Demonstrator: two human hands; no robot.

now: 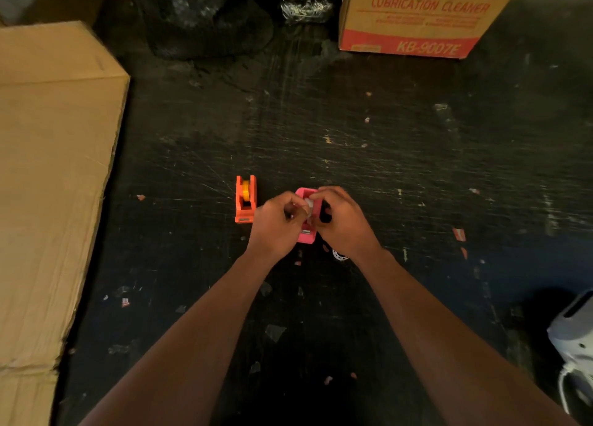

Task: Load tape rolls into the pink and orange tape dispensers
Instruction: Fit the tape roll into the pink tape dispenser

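Observation:
The orange tape dispenser point(245, 200) stands on the dark floor with a yellow tape roll point(245, 190) seated in it. Just to its right is the pink tape dispenser point(307, 235), mostly covered by my hands. My left hand point(278, 225) and my right hand point(340, 221) meet over the pink dispenser, fingers pinched around a whitish tape roll point(310, 203) sitting in its slot. A small white spoked hub point(340, 254) lies on the floor under my right wrist.
A large cardboard box point(54, 175) fills the left side. A printed "Lubrication Cleaner" carton point(414, 18) stands at the back right, dark plastic wrap point(218, 14) at the back. A grey device point(574, 339) sits at the right edge. Scraps litter the scratched floor.

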